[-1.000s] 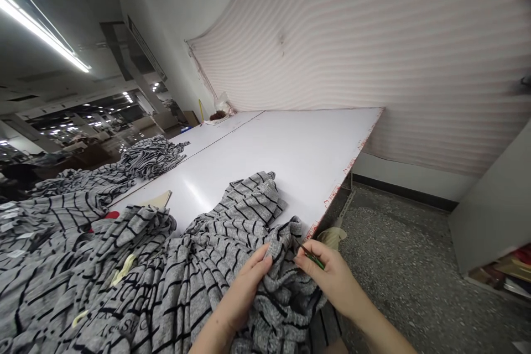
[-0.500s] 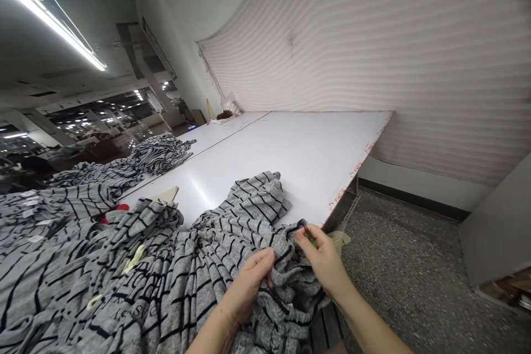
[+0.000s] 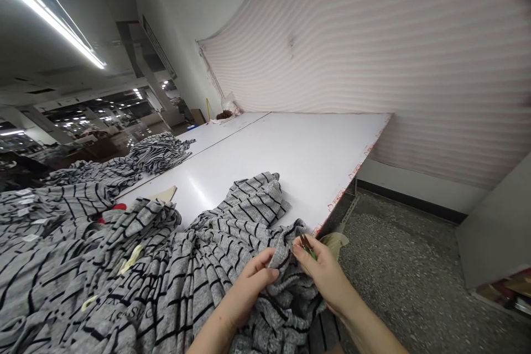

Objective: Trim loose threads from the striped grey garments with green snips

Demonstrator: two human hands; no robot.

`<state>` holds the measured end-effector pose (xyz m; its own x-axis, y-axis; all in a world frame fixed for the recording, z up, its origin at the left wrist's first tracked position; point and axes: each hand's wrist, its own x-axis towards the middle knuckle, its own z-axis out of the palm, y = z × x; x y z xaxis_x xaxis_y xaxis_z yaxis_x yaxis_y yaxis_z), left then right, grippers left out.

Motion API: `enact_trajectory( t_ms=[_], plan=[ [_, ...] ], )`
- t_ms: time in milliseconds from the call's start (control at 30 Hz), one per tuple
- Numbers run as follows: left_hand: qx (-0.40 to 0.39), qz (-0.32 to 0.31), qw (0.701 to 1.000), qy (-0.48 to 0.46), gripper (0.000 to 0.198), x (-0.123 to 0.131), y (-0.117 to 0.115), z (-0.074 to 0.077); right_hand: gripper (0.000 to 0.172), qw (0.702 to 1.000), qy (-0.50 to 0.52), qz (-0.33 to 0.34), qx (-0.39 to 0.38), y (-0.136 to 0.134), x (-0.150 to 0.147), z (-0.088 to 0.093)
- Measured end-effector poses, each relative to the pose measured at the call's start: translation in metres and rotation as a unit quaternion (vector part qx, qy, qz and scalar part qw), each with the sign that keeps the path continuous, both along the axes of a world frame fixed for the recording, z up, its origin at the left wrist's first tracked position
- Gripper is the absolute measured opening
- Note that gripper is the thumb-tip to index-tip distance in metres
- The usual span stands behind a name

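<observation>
Between the 2 hands, a gathered fold of gray striped knit (image 3: 288, 265) is bunching up at the edge of the white surface (image 3: 290, 160). The left hand (image 3: 251, 296) is clamping the fold, fingers curling into it. The right hand (image 3: 323, 271) is pinching small green-handled snips (image 3: 310, 251), dark blades pointing up just beside the knit. The hands are working close together, not touching. Heaped knit (image 3: 62, 265) is lying beyond the left hand.
</observation>
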<state>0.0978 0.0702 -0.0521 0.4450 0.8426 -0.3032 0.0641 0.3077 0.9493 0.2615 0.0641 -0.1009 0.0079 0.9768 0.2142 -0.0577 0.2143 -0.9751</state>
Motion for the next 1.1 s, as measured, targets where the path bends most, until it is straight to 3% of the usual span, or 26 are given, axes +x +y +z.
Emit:
enact_trajectory(
  t_ms=[67, 133, 267, 400, 633, 767, 967, 1100],
  plan=[
    [-0.016, 0.004, 1.000, -0.011, 0.038, 0.000, -0.001, 0.000, 0.029, 0.997, 0.052, 0.019, -0.048, -0.003, 0.005, -0.001],
    [-0.023, 0.013, 1.000, -0.015, 0.038, 0.000, -0.001, 0.001, 0.030, 0.997, 0.040, 0.028, -0.059, -0.007, 0.012, 0.001],
    [-0.059, 0.017, 0.997, -0.041, 0.037, 0.000, 0.000, 0.001, 0.022, 0.995, -0.095, 0.031, -0.004, -0.013, 0.027, 0.009],
    [-0.054, 0.022, 0.997, -0.048, 0.035, 0.000, 0.001, -0.001, 0.023, 0.974, -0.221, 0.008, 0.043, -0.016, 0.036, 0.008],
    [-0.009, 0.093, 0.992, 0.081, 0.036, -0.007, 0.000, -0.013, 0.020, 0.940, -0.331, -0.022, 0.077, -0.017, 0.029, 0.009],
    [-0.006, 0.071, 0.994, 0.081, 0.035, -0.006, 0.000, -0.011, 0.021, 0.941, -0.326, -0.032, 0.082, -0.016, 0.026, 0.010],
    [0.012, 0.014, 0.999, 0.026, 0.034, 0.003, 0.000, 0.001, 0.025, 0.970, -0.239, -0.020, 0.043, -0.015, 0.029, 0.000],
    [-0.001, 0.039, 0.996, 0.075, 0.037, -0.001, 0.001, -0.007, 0.028, 0.982, -0.189, -0.018, -0.007, -0.012, 0.027, 0.000]
  ],
)
